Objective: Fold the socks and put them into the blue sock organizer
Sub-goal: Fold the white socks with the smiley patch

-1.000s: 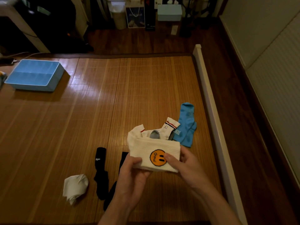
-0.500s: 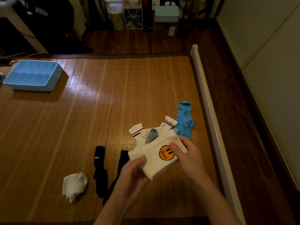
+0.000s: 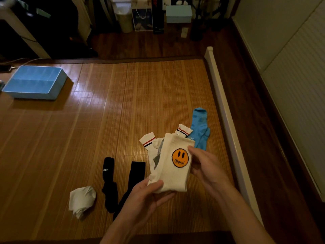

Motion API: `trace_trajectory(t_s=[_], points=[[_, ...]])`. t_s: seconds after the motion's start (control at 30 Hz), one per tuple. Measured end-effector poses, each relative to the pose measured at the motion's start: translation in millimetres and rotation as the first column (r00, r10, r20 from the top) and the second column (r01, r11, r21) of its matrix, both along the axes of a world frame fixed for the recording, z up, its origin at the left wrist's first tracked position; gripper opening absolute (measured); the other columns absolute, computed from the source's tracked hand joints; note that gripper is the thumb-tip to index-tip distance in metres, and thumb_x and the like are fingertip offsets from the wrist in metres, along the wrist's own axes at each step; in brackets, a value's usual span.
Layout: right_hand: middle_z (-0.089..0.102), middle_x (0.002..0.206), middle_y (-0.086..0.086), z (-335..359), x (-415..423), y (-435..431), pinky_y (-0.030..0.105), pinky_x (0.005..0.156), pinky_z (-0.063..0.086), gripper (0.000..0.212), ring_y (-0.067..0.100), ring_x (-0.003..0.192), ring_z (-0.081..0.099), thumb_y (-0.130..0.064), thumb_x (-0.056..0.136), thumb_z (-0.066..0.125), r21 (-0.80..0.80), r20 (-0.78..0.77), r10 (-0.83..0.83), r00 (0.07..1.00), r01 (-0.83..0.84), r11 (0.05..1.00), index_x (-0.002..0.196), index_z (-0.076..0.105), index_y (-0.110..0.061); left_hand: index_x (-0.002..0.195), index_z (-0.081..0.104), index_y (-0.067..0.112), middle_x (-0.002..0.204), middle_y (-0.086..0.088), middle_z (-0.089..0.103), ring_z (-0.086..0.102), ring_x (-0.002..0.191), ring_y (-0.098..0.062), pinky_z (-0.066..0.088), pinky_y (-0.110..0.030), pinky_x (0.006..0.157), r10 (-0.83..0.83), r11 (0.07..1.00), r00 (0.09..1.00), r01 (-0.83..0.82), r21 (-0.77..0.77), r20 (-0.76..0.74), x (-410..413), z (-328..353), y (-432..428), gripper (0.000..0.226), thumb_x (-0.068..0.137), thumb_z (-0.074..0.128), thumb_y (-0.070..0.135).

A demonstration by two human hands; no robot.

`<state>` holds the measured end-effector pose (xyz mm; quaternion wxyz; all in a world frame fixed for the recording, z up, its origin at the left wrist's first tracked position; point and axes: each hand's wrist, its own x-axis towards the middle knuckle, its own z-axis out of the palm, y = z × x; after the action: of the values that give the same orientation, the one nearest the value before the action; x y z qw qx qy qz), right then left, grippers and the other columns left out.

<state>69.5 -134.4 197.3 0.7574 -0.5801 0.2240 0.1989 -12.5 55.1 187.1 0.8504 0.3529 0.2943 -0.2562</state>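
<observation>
and the bundle swings round! a second ago the smiley sock lay sideways across both palms. half a second ago it was tipping, and now it stands on end with its ribbed cuff pointing to 12 o'clock and the orange face upright toward the camera.

the left hand has slid down to the 6 o'clock end, thumb over the front and fingers underneath, pinching the bottom fold. the right hand has shifted to the 3 o'clock edge and grips it beside the face. both hands are clamped on the one bundle, close together but not touching each other, and they hold it above the bamboo mat.

my read: the pair is folded flat and is being lined up, either for one more tuck or for the carry. that carry is a long one, because the blue sock organizer sits well apart at 10 o'clock, at the far left of the mat, and i can't see any sock in it from here.

plenty is left on the mat, none of it moved. the striped white socks peek out just behind the bundle at 11 o'clock. the blue socks lie at 1 o'clock, near the white rail. the black socks lie at 8 o'clock of the bundle, and the crumpled white sock lies further out the same way.

so that's one pair in hand and none in the organizer as far as i can see. the loose cuff end could spring open if the right hand lets go early.
</observation>
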Motion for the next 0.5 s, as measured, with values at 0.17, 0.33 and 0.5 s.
trace_trajectory(t_s=[0.17,0.33,0.5], points=[[0.079,0.095,0.006,1,-4,7,0.036,0.077,0.060,0.019,0.022,0.090,0.076,-0.026,0.090,0.068,-0.076,0.095,0.076,0.993,-0.069,0.995,0.103,0.074,-0.014,0.126,0.070,0.009,0.127,-0.014,0.070,0.069,0.116,-0.035,0.061,-0.042,0.086,-0.193,0.965,0.975,0.170,0.198,0.107,0,2,6,0.067,0.064,0.084,0.030],[0.078,0.097,-0.002,4,-15,15,0.027,0.072,0.060,0.016,0.015,0.091,0.075,-0.029,0.093,0.066,-0.178,0.166,0.217,0.962,-0.187,0.966,0.108,0.071,-0.023,0.128,0.067,0.026,0.121,0.002,0.074,0.072,0.110,-0.018,0.062,-0.038,0.086,-0.346,0.814,0.919,0.194,0.547,0.188,14,14,5,0.047,0.089,0.069,0.051],[0.078,0.101,-0.004,9,-26,25,0.027,0.075,0.061,0.036,0.012,0.095,0.075,-0.047,0.082,0.065,-0.140,0.220,0.223,0.950,-0.196,0.971,0.111,0.070,-0.026,0.120,0.066,0.027,0.111,0.008,0.077,0.073,0.104,-0.010,0.062,-0.032,0.086,-0.373,0.746,0.893,0.128,0.653,0.251,21,25,-2,0.049,0.082,0.061,0.058]])
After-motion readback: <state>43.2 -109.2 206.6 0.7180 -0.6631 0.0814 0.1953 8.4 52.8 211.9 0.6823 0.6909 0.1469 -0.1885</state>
